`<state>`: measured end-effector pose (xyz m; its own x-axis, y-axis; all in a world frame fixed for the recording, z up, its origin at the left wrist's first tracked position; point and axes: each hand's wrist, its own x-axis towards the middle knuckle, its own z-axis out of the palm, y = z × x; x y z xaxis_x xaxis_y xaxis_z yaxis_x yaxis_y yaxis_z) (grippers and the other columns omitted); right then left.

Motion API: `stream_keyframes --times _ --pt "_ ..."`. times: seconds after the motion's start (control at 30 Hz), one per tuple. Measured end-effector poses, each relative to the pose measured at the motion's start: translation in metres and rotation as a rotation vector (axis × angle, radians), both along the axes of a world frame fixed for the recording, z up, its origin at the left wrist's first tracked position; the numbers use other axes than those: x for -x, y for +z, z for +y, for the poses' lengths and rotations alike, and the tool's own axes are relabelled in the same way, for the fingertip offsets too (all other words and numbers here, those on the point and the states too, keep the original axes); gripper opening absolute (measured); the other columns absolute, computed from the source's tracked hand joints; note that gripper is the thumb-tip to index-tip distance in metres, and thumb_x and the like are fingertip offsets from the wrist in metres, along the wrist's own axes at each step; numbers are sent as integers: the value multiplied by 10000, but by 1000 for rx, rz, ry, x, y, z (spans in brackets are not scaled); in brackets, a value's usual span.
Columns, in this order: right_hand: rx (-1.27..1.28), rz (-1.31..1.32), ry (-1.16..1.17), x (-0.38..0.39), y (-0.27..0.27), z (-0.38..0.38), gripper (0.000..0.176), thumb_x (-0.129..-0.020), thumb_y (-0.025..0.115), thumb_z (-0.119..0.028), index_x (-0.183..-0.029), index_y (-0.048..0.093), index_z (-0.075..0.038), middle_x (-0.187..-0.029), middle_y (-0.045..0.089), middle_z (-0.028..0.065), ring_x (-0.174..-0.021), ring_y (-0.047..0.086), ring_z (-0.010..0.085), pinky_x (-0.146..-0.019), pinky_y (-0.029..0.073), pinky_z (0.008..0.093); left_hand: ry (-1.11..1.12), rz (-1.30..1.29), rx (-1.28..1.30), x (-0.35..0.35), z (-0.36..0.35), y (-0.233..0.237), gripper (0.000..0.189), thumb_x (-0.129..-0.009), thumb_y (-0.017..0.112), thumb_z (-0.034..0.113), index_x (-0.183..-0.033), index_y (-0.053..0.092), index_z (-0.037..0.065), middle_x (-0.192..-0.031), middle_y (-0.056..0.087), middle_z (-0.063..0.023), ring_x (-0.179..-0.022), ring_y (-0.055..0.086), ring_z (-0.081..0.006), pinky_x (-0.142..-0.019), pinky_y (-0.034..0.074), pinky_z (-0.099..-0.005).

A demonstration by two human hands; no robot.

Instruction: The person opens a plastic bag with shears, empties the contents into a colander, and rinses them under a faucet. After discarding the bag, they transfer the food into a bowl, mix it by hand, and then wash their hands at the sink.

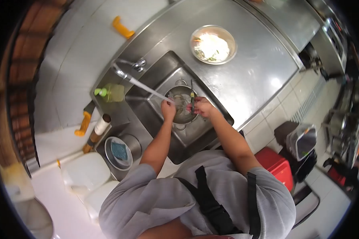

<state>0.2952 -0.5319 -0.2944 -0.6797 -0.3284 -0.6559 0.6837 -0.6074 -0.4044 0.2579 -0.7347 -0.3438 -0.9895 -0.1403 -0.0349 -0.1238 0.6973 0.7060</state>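
Note:
Water runs from the faucet (121, 73) into a metal pot (184, 118) with two loop handles, which stands in the steel sink (149, 115). At the pot's left edge, beside the stream, is my left hand (168, 110), its fingers curled; anything between them is too small to make out. My right hand (202, 107) is closed on a dark, slim tool with a yellowish part (192, 95), held upright in view over the pot's right side. Something pale and pinkish lies in the pot, blurred by water.
A metal bowl of shredded white food (214, 44) stands on the steel counter (247, 63). Left of the sink are a green-topped soap bottle (115, 93), a bowl with a blue cloth (119, 151) and white jugs (85, 171). A red bin (276, 167) is at the right.

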Motion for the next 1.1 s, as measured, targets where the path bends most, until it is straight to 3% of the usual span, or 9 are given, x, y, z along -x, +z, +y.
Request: stream_keyframes --times 0.13,0.2,0.4,0.47,0.5,0.67,0.73,1.0,1.1 --pt "-522 246 141 -26 -11 19 494 -751 633 -100 -1200 480 35 -853 639 179 -785 652 262 -643 509 314 -192 -427 394 37 -16 -58 323 -766 595 227 -975 598 -19 -1047 581 -225 -990 556 -364 -850 432 -405" --pt "-1194 448 432 -43 8 25 489 -714 657 -154 -1163 531 -7 -865 634 213 -845 635 317 -731 509 370 -92 -319 292 44 -14 -89 379 -738 620 242 -981 599 -48 -1047 585 -252 -1016 548 -386 -867 435 -400" --pt "-1403 348 886 -62 43 20 517 -737 601 -157 -1204 444 -4 -1071 535 214 -999 550 350 -838 458 414 -184 -399 166 41 10 -75 262 -797 549 259 -766 675 31 -801 650 -183 -790 641 -323 -692 493 -432" --pt "-1713 537 912 -66 45 14 460 -750 575 -142 -1172 452 -3 -1059 525 199 -975 536 327 -808 445 397 -628 -182 661 40 14 -53 211 -815 500 207 -844 681 101 -820 647 -156 -774 625 -341 -715 485 -427" --pt "-1761 582 865 -67 41 10 444 -765 544 -136 -1181 446 -14 -1049 512 191 -983 508 308 -815 417 390 -610 -160 619 29 17 -28 266 -848 447 243 -849 676 107 -835 643 -134 -802 612 -336 -719 467 -445" --pt "-1818 840 852 -51 35 -7 403 -788 512 -157 -1168 446 -40 -1022 504 170 -963 493 289 -817 389 372 -466 -172 459 7 18 40 279 -849 489 322 -846 681 121 -909 639 -103 -873 587 -331 -777 436 -450" --pt "-1851 850 863 -37 29 -17 643 -645 720 -315 -1153 421 -57 -1053 469 160 -995 478 290 -822 398 382 -446 -221 470 0 30 83 267 -838 529 350 -837 683 132 -913 636 -109 -866 587 -331 -771 437 -440" --pt "-1494 846 1047 -28 4 -25 581 -674 691 -377 -1135 461 -108 -1026 570 166 -937 591 293 -787 477 369 -513 -209 298 1 6 38 293 -837 540 359 -832 674 99 -802 632 -163 -794 586 -375 -715 455 -463" --pt "-1467 765 1145 -35 4 -30 498 -730 638 -276 -1158 477 -78 -1088 596 125 -1022 581 263 -842 475 361 -439 -245 260 -4 7 23 296 -822 545 354 -857 678 91 -841 627 -186 -834 581 -386 -757 446 -463"
